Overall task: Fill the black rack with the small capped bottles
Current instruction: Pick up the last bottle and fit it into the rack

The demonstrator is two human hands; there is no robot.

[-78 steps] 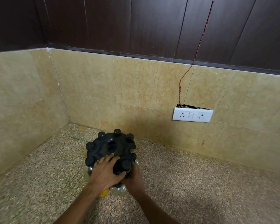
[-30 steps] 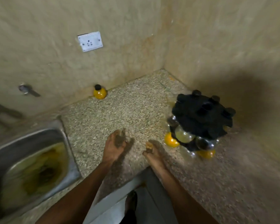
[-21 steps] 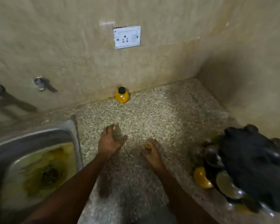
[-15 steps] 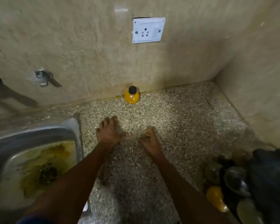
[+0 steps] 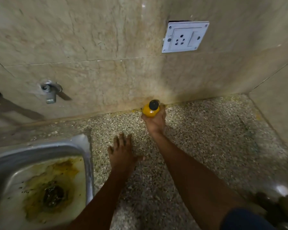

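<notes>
A small round yellow bottle (image 5: pixel 150 112) with a black cap stands on the speckled counter against the back wall. My right hand (image 5: pixel 155 122) is wrapped around it from the near side, fingers closed on its body. My left hand (image 5: pixel 121 155) lies flat on the counter nearer to me, fingers spread, holding nothing. The black rack is almost out of view; only a dark blurred shape (image 5: pixel 273 206) shows at the bottom right corner.
A steel sink (image 5: pixel 83 146) with a stained basin and drain sits at the lower left. A metal tap fitting (image 5: pixel 50 92) sticks out of the tiled wall above it. A white socket plate (image 5: pixel 184 37) is on the wall above the bottle. A side wall closes the right.
The view swung left, away from the rack. My right hand reached forward to the wall and closed on the yellow bottle. My left hand stayed flat on the counter.
</notes>
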